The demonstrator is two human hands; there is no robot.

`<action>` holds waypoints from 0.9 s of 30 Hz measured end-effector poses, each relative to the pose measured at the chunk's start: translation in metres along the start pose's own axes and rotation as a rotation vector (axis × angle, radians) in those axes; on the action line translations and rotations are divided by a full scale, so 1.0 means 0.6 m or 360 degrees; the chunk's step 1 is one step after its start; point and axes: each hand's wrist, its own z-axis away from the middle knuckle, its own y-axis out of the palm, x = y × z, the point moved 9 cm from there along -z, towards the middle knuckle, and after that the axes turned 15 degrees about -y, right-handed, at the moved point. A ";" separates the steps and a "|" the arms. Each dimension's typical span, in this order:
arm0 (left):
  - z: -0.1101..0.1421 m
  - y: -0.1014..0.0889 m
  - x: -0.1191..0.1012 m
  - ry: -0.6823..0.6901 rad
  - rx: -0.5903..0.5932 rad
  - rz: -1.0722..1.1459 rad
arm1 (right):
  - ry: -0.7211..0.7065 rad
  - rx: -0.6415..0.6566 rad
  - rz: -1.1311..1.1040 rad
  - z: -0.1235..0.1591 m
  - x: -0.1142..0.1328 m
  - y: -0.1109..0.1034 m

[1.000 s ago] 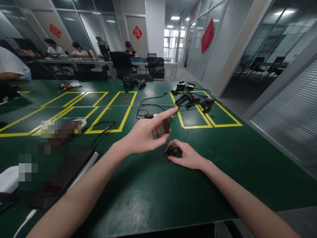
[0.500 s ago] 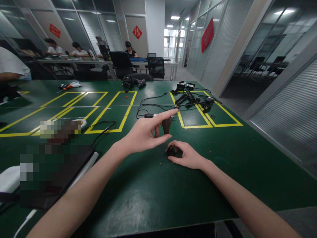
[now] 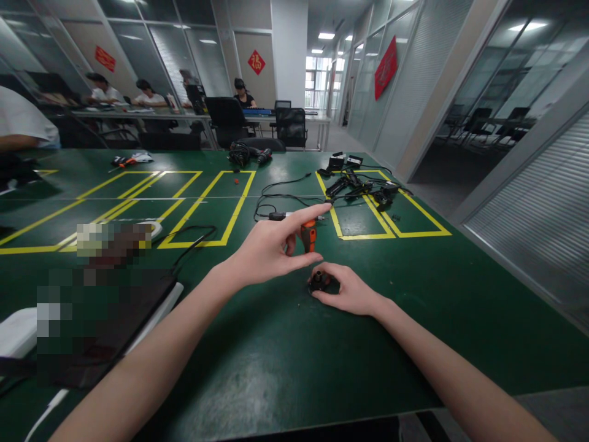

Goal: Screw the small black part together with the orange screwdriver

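My left hand (image 3: 271,248) hovers over the green table (image 3: 285,356), pinching a small orange and black screwdriver (image 3: 308,236) upright between thumb and middle finger, with the index finger stretched out over its top. Just below it, my right hand (image 3: 347,290) rests on the table with its fingers curled round a small black round part (image 3: 317,282). The screwdriver's tip points down at that part; I cannot tell whether they touch.
Black cables (image 3: 280,199) and a heap of black parts (image 3: 363,184) lie inside yellow taped boxes beyond my hands. A blurred dark item (image 3: 101,313) and a white device (image 3: 18,331) sit at the left. People sit at desks (image 3: 138,98) in the background.
The screwdriver has turned in my left fingers, its orange side showing, then dark, then orange again. Both hands stay in place.
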 end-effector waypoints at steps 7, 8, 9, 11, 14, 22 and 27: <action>0.003 0.007 -0.009 0.0003 0.0076 0.0054 | -0.0010 0.0006 0.0024 -0.001 0.001 0.000; 0.002 0.007 -0.008 -0.0008 0.0078 0.0068 | -0.0011 0.0001 0.0027 0.000 0.001 0.000; 0.001 0.007 -0.007 -0.0019 0.0077 0.0075 | -0.0009 0.0001 0.0026 0.000 0.001 0.000; 0.000 0.006 -0.005 -0.0026 0.0065 0.0071 | -0.0003 -0.0002 0.0022 0.001 0.000 0.000; 0.000 0.005 -0.007 -0.0009 0.0054 0.0041 | 0.0003 0.0004 0.0017 0.001 -0.001 0.001; 0.000 0.006 -0.006 0.0018 0.0063 0.0149 | 0.0011 0.0010 0.0016 0.000 0.000 0.001; 0.000 0.001 -0.010 0.0077 0.0011 0.0156 | 0.0015 0.0010 -0.0002 0.001 -0.001 0.001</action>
